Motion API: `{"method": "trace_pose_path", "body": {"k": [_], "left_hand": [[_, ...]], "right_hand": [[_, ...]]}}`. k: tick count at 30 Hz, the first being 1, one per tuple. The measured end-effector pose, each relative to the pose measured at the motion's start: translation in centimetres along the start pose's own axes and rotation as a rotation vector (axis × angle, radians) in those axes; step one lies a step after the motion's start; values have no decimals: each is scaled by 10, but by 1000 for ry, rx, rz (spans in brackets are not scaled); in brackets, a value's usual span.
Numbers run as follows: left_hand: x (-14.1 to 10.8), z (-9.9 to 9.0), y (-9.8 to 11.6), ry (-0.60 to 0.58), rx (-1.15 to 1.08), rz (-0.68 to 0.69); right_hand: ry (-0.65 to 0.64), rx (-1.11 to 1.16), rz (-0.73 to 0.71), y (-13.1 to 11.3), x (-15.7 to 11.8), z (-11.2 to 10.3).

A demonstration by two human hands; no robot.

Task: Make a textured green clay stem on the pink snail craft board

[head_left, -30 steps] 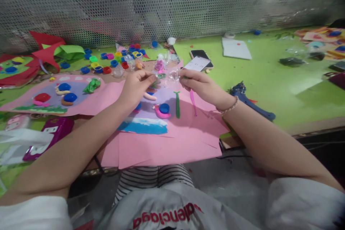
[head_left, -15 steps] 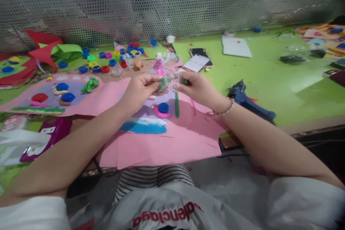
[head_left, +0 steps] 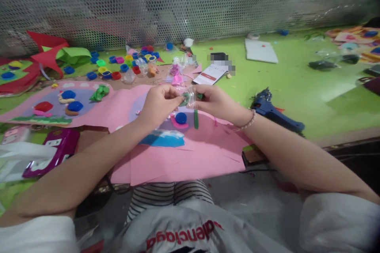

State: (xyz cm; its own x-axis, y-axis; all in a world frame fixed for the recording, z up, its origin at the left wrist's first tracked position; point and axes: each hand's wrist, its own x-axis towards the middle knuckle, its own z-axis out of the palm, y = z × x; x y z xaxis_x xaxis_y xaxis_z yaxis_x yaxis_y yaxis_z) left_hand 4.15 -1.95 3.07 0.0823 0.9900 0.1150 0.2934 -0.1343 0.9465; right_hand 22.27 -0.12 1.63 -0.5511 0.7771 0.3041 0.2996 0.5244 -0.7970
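Note:
A small clear plastic bag (head_left: 191, 94) with green modelling clay (head_left: 186, 98) in it is stretched between my hands. My left hand (head_left: 158, 104) pinches the bag's clay-filled side between thumb and fingers. The other side is gripped by my right hand (head_left: 216, 102), where a dark green bit of clay (head_left: 200, 96) shows at the fingertips. Under the hands lies pink paper (head_left: 187, 166) with a pink clay snail (head_left: 179, 125) bearing a blue bottle cap (head_left: 181, 118). Beside it are a green clay strip (head_left: 196, 119) and a blue-and-white strip (head_left: 163, 138).
A blue glue gun (head_left: 277, 115) lies to the right. Behind my hands is a phone (head_left: 210, 72); several coloured caps (head_left: 116, 75) are scattered at back left. A second decorated pink sheet (head_left: 97, 116) and a purple case (head_left: 67, 142) are on the left. A perforated metal panel (head_left: 190, 8) closes off the back.
Both hands have shifted slightly down, the left also to the right, bringing them closer together around the bag. The bag and clay are still held.

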Motion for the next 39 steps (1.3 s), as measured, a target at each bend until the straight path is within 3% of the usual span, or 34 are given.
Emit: {"method": "trace_pose_path", "body": {"k": [5,10,14,19,25,30,32,34,37,39], "left_hand": [[0,5,-4,-27,30,-30],[2,7,-6,-75,23,-88],[3,2,-2,-122,19,-46],[5,-7,5,-134,-7,79],[17,-17,-6,-21,-64,41],[28,-21,-10,38,-118,51],[29,-27,-6,92,-4,63],[31,-36,-1,124,259,83],[34,-57,5,99,732,49],[37,-73,6,98,815,-3]], "right_hand": [[-43,-56,8,3,-1,3],[-69,-190,-121,3,-1,6],[-2,-230,-122,-1,0,2],[82,-27,-106,-4,3,-8],[322,65,-7,-2,2,-17],[223,469,130,0,7,-18],[188,656,242,1,9,-19],[168,766,314,3,10,-20],[128,794,335,6,10,-21],[113,789,335,7,9,-21]]}}
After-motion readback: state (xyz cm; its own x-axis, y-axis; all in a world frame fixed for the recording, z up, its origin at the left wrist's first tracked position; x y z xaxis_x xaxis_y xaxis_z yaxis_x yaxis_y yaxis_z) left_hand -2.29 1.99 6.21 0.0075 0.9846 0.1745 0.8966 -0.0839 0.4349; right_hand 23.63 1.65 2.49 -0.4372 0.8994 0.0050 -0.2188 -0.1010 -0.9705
